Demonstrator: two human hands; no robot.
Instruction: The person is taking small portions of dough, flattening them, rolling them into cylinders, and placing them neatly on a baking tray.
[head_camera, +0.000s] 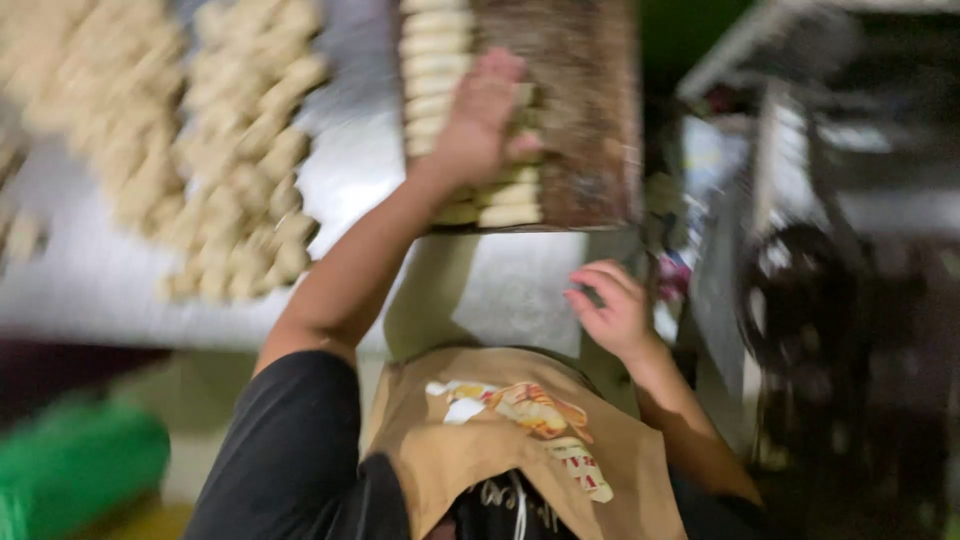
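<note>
Two bare hands in the head view, both blurred by motion. Left hand (480, 120) stretched far forward, palm down, fingers flat and close together, pressed on a single column of pale dough pieces (435, 60) along the near-left edge of one dark rectangular tray (590, 110). Roughly ten pieces countable in that column, some beyond the fingertips, a few more just under the wrist; exact count lost to blur. Rest of the tray, to the right of that hand, bare and brown.

Right hand (612, 308) nearer the body, below the tray's front edge and not touching it; fingers loosely curled, thumb apart, nothing visibly held.

Well to the left of the left forearm, two loose heaps of the same pale pieces (240, 160) on one white work surface (90, 280); far too many and too smeared to count.

Below both hands, one tan apron (470, 440) with a printed picture, over a black sleeve (290, 450). Far left of the elbow, one green rounded object (75, 460), kind unclear. To the right of the right hand, dark machinery (830, 280), indistinct.
</note>
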